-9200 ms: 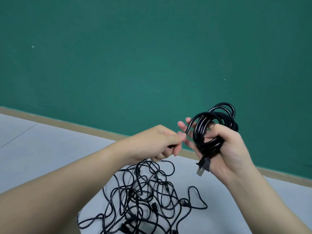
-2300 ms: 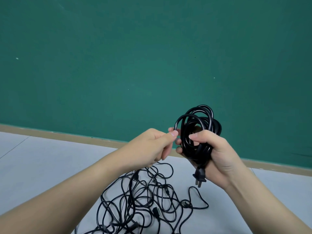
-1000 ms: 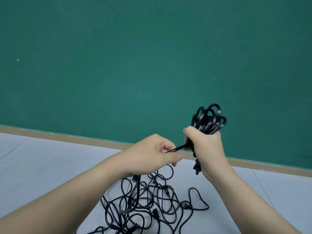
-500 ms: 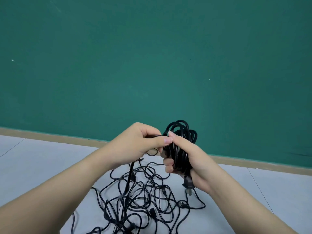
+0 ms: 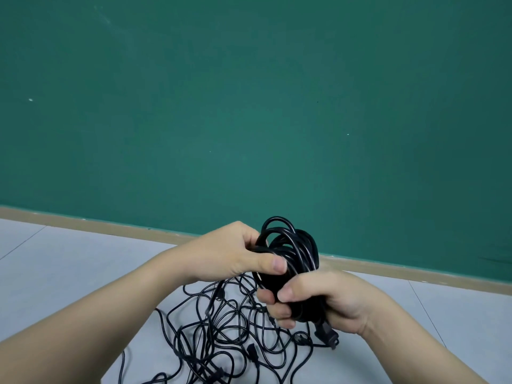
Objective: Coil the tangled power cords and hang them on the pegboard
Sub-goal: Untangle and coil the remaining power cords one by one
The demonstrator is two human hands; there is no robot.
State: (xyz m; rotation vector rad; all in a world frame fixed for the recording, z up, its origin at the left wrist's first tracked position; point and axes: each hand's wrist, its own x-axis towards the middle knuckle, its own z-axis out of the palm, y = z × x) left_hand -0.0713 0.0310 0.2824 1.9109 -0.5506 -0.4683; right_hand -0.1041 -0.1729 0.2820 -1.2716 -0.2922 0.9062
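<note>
I see my right hand (image 5: pixel 329 297) with its fingers (image 5: pixel 277 310) wrapped around the low end of the coiled cord (image 5: pixel 296 253), plug (image 5: pixel 328 338) dangling beneath. My left hand (image 5: pixel 235 253) pinches the coil's left side. The tangled cords (image 5: pixel 221 333) lie beneath on the floor (image 5: pixel 69 259), near the green wall (image 5: pixel 249 106). No readable writing.

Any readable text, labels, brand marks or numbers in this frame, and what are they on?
None.
Green wall: no writing, only small specks.
Coiled black cord and its plug: no marking visible.
Tangled cords on the floor: connectors too small to show any print.
</note>
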